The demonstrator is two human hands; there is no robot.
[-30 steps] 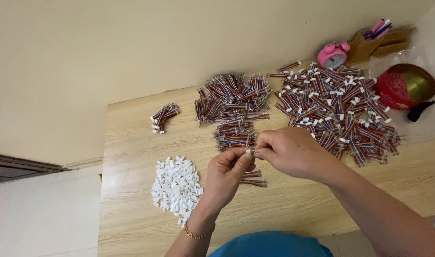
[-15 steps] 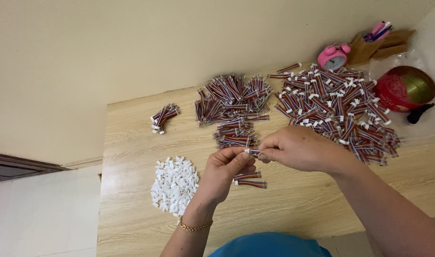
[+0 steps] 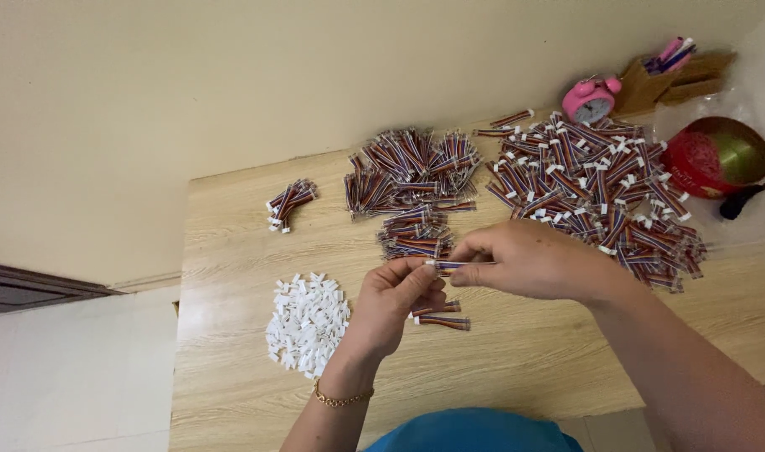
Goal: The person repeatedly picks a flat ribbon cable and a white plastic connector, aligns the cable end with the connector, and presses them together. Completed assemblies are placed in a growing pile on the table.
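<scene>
My left hand (image 3: 396, 301) and my right hand (image 3: 533, 261) meet above the middle of the wooden table (image 3: 516, 368). Between their fingertips they hold a short multicoloured ribbon cable piece (image 3: 456, 264), the left pinching its white end and the right gripping its striped length. A heap of small white plastic connectors (image 3: 307, 322) lies just left of my left hand. Under the hands lie two loose cable pieces (image 3: 443, 316). Beyond them sits a small stack of cables (image 3: 414, 233).
Two large piles of cable pieces lie at the back: one in the middle (image 3: 409, 167), one on the right with white ends (image 3: 596, 184). A small bundle (image 3: 288, 202) lies back left. A pink alarm clock (image 3: 589, 100), a wooden pen holder (image 3: 667, 71) and a red tin (image 3: 716, 157) stand far right.
Both hands have stayed together over the same spot. The fingers have shifted slightly and the cable piece now shows more plainly between them.
</scene>
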